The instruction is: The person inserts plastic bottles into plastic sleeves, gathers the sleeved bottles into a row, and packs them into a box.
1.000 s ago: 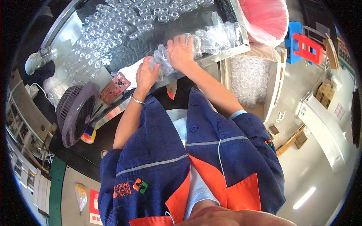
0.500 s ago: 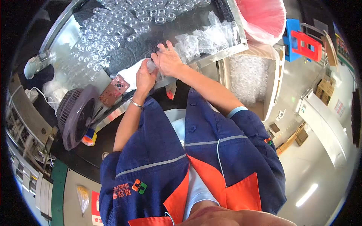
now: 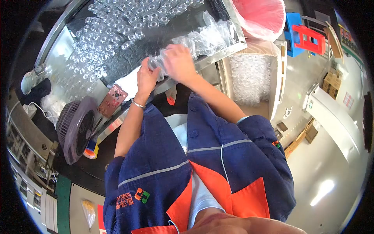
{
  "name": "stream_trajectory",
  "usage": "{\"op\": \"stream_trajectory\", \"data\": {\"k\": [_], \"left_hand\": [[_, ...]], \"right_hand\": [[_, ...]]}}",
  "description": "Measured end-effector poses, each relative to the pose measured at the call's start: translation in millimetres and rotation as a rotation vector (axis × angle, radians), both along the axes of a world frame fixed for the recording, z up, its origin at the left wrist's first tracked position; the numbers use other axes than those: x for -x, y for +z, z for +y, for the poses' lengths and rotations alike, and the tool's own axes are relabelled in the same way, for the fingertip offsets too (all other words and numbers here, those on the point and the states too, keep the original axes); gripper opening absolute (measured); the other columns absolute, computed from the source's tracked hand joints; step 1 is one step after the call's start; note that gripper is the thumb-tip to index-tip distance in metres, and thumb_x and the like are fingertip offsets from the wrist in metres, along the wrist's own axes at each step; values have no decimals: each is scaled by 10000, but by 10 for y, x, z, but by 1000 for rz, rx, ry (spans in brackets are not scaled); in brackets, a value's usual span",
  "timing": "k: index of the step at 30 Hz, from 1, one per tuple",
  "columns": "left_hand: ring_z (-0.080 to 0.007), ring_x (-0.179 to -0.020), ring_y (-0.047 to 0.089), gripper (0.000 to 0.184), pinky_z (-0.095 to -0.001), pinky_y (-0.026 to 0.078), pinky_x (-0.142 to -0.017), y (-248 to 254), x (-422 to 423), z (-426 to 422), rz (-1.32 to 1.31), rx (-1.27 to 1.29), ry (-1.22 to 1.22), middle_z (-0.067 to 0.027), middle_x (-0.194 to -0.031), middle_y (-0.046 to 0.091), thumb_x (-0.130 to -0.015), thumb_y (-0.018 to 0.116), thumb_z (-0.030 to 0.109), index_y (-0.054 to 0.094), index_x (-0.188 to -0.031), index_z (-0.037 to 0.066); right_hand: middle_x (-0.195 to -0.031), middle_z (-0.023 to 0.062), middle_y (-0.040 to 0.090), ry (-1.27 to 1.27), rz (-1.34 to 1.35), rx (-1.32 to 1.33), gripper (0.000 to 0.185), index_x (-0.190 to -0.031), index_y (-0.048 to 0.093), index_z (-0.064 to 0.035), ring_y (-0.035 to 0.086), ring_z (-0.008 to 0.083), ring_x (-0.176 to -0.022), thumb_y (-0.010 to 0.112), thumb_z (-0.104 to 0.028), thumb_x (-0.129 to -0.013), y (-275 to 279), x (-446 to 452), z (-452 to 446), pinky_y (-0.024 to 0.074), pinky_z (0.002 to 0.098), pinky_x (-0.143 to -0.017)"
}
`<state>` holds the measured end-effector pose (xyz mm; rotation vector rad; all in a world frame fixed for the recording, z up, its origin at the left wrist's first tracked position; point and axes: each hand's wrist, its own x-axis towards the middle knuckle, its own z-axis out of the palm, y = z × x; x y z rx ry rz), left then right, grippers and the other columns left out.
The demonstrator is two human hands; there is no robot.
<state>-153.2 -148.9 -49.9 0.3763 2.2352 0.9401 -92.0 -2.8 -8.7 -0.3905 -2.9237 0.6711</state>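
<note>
My left hand (image 3: pixel 147 80) is at the near edge of the metal-rimmed tray, fingers closed on a clear plastic bag (image 3: pixel 155 63). Whether a piece sits inside that bag I cannot make out. Close beside it, my right hand (image 3: pixel 179 64) is over the same plastic, its fingers curled and smeared by motion. A row of crumpled clear bags (image 3: pixel 208 38) lies along the tray's near right side. Many clear plastic pieces with round openings (image 3: pixel 128 21) are spread over the dark tray surface (image 3: pixel 134 50) beyond my hands.
A pink-patterned phone (image 3: pixel 113 100) and a white cloth (image 3: pixel 129 82) lie left of my hands. A grey fan (image 3: pixel 78 128) stands further left. To the right are a carton (image 3: pixel 249 78) of clear pieces, a pink lined bin (image 3: pixel 261 17) and red and blue stools (image 3: pixel 309 39).
The view has shifted slightly. My right hand has turned, its raised fingers now curled over the plastic. More clear plastic shows between my hands.
</note>
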Motion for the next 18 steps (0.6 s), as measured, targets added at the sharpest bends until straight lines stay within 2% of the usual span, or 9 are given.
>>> {"op": "stream_trajectory", "data": {"k": [2,4,9,12,15,18], "left_hand": [[-339,-730,646,583,-416,497,-694,4,17,34,32,6,-29,-196,-771,645,-750,712,170,444,-1234,-14],[-344,-737,645,593,-417,496,-695,-15,11,37,53,6,-41,-199,-780,645,-756,711,190,435,-1239,-16],[-381,-804,632,617,-431,488,-743,-51,-28,38,66,4,-35,-223,-857,643,-761,710,226,416,-1249,-12],[-383,-1013,575,641,-445,460,-836,54,-2,67,93,136,-58,-254,-1074,589,-757,715,259,415,-1264,5],[-371,-1204,441,656,-467,396,-941,157,13,128,396,171,-136,-249,-1271,468,-764,706,288,412,-1289,24],[-348,-1280,353,650,-477,348,-990,113,88,378,594,-77,-281,-214,-1356,388,-782,687,294,405,-1308,37]], "right_hand": [[-998,107,572,-140,-93,-146,150,-877,603,-54,504,298,-991,536,-156,-790,-4,-184,322,404,441,-802],[-964,106,578,-244,-184,-313,148,-888,590,-50,518,299,-970,518,-142,-796,-147,-400,620,407,436,-788],[-906,115,594,-126,-361,-349,145,-891,580,-50,538,294,-927,506,-139,-804,-361,-569,921,399,429,-773],[-893,131,594,-92,-427,-394,146,-898,566,-54,544,307,-909,489,-145,-813,-282,-495,908,401,435,-773],[-882,144,595,-127,-436,-387,151,-897,559,-48,545,318,-895,486,-152,-815,-207,-472,882,402,440,-776],[-882,134,602,-146,-443,-417,144,-885,560,-40,557,289,-904,508,-150,-809,-164,-445,866,417,415,-760]]}}
